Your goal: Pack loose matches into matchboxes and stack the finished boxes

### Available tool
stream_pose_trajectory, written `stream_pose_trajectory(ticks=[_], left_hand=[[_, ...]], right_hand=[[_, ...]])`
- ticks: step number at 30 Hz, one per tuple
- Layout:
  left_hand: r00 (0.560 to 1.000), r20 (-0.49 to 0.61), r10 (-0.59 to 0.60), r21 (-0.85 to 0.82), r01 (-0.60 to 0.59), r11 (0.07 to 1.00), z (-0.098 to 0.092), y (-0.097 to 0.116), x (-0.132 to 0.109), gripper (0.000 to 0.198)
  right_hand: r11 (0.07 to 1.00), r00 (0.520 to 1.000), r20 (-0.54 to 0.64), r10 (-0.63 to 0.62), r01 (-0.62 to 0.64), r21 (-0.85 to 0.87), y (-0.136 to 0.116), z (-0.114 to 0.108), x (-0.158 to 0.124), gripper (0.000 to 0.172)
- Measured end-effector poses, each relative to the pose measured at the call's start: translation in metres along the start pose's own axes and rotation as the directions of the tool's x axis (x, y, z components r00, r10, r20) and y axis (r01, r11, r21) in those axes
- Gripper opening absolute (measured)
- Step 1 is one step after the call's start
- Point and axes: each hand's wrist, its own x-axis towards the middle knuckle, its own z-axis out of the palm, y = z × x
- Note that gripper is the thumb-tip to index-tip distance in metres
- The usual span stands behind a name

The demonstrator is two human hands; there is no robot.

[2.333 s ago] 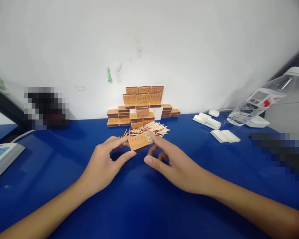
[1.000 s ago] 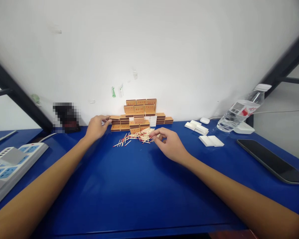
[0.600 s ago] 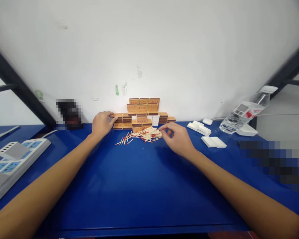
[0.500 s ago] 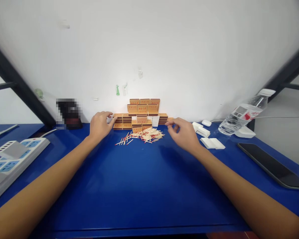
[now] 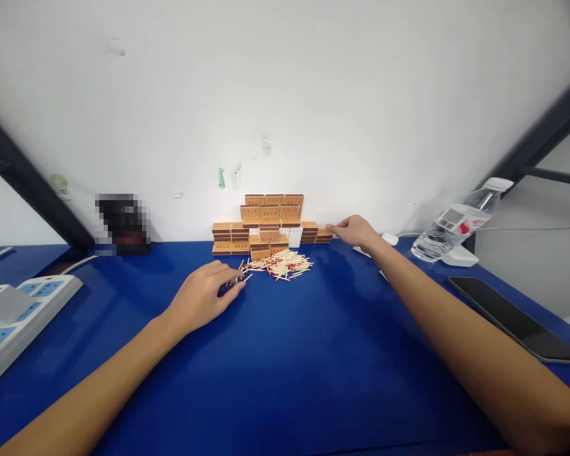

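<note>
A stack of orange matchboxes (image 5: 270, 218) stands against the white wall at the back of the blue table (image 5: 289, 367). In front of it lies a loose pile of red-tipped matchsticks (image 5: 285, 263). My left hand (image 5: 204, 297) rests on the table at the pile's left end, fingers drawn together with their tips on a few sticks. My right hand (image 5: 356, 229) reaches to the right end of the stack, thumb and forefinger closed on the low end matchbox (image 5: 323, 235).
A white power strip (image 5: 9, 310) lies at the left edge. A blurred dark object (image 5: 123, 221) stands left of the stack. A water bottle (image 5: 456, 225) leans at the back right, a black phone (image 5: 513, 316) lies at the right, and a small white case (image 5: 390, 239) peeks out behind my right wrist.
My left hand has come off the left end of the stack, down to the matchstick pile. My right hand has moved from the pile up to the stack's right end.
</note>
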Motion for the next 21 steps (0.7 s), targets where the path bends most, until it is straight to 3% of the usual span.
stream_pose_trajectory(ticks=[4, 10, 14, 18, 21], left_hand=[[0.995, -0.062, 0.080, 0.021, -0.079, 0.997, -0.003, 0.001, -0.002, 0.022], [0.972, -0.033, 0.234, 0.094, -0.230, 0.969, -0.005, 0.010, -0.004, 0.018], [0.959, -0.037, 0.281, 0.114, -0.275, 0.955, -0.007, 0.018, -0.004, 0.018], [0.958, -0.030, 0.286, 0.105, -0.281, 0.954, -0.007, 0.021, -0.003, 0.019], [0.965, -0.042, 0.259, 0.074, -0.255, 0.964, -0.007, 0.022, -0.004, 0.019]], right_hand=[[0.998, 0.999, -0.034, -0.009, 0.007, -0.060, 0.003, -0.003, 0.002, 0.034], [0.974, 0.992, 0.126, 0.009, 0.020, -0.226, 0.040, -0.041, -0.009, 0.022], [0.957, 0.980, 0.198, -0.018, 0.074, -0.280, 0.056, -0.041, -0.017, 0.015], [0.947, 0.973, 0.215, -0.078, 0.140, -0.288, 0.049, -0.034, -0.024, 0.011], [0.942, 0.957, 0.232, -0.174, 0.231, -0.243, 0.026, -0.033, -0.046, 0.010]])
